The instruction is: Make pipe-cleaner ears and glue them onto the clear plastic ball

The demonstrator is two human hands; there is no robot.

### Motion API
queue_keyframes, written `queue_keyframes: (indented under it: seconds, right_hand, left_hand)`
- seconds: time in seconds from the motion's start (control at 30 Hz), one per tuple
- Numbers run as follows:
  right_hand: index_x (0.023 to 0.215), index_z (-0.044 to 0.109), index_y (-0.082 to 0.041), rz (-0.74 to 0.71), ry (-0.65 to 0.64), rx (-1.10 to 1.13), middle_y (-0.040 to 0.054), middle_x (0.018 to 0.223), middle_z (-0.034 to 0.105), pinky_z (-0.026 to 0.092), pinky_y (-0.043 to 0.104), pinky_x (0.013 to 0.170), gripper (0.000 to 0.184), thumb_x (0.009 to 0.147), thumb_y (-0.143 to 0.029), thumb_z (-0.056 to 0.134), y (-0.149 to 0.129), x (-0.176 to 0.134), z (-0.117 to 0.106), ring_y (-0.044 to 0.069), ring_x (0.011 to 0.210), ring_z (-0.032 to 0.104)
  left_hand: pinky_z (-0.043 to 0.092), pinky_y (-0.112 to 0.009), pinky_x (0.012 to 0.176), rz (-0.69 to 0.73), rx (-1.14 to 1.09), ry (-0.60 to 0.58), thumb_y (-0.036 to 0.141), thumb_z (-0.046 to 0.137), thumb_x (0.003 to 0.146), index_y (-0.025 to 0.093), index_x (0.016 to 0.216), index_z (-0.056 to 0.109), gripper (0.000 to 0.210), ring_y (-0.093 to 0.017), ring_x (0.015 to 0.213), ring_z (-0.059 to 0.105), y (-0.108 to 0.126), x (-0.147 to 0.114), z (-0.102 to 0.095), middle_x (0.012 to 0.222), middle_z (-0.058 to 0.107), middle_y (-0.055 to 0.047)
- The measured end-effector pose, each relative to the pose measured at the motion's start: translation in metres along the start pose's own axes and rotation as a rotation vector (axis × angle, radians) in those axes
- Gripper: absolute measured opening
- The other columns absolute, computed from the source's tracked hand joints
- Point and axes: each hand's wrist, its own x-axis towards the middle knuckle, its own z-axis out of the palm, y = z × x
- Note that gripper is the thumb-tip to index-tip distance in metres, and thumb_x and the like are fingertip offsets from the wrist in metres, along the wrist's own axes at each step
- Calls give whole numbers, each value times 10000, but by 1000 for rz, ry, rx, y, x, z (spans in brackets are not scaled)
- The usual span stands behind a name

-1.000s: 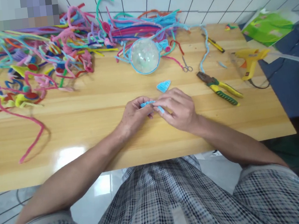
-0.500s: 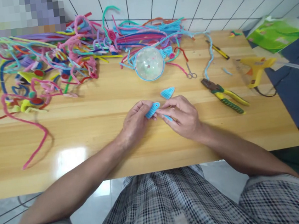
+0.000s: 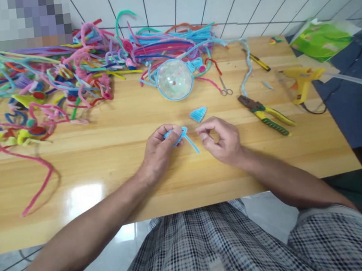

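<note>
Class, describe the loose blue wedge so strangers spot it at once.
On the wooden table, find the clear dome. Between it and the right hand lies the ribbed blue wedge; unlike the blue piece in the left hand, nobody holds it.

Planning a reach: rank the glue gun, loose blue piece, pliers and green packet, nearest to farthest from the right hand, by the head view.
From the right hand:
1. Loose blue piece, ahead and slightly left.
2. Pliers, to the right.
3. Glue gun, farther right and ahead.
4. Green packet, far right, beyond the glue gun.

Wooden table [image 3: 115, 121] with blue wedge [image 3: 198, 114], pliers [image 3: 258, 107], scissors [image 3: 224, 89]
</note>
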Motion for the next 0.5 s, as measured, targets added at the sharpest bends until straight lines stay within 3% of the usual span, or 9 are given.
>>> queue_keyframes:
  seconds: [0.1, 0.33, 0.5]
  right_hand:
    - [969, 711, -241, 107, -62, 139, -8, 810, 765, 580, 281, 680, 77, 1036, -205, 700, -4, 2, -1, 143, 703, 703]
    - [841, 668, -233, 303, -112, 263, -33, 720, 680, 491, 267, 623, 140, 956, -242, 747, -11, 2, 8, 117, 630, 596]
    - [797, 652, -228, 590, -191, 424, -50, 659, 605, 421, 265, 568, 199, 911, -350, 760, -12, 4, 10, 107, 581, 514]
  left_hand:
    - [554, -262, 774, 62, 108, -11, 629, 1050, 749, 216, 894, 841, 485, -123, 734, 657, 0, -5, 2, 774, 768, 10]
    - [559, -299, 804, 130, 227, -42, 572, 983, 859, 228, 915, 847, 374, -150, 785, 673, -7, -8, 2, 860, 808, -11]
    - [568, -328, 882, 178, 288, -131, 618, 785, 1046, 239, 1039, 810, 380, -171, 889, 685, -15, -8, -5, 969, 783, -26]
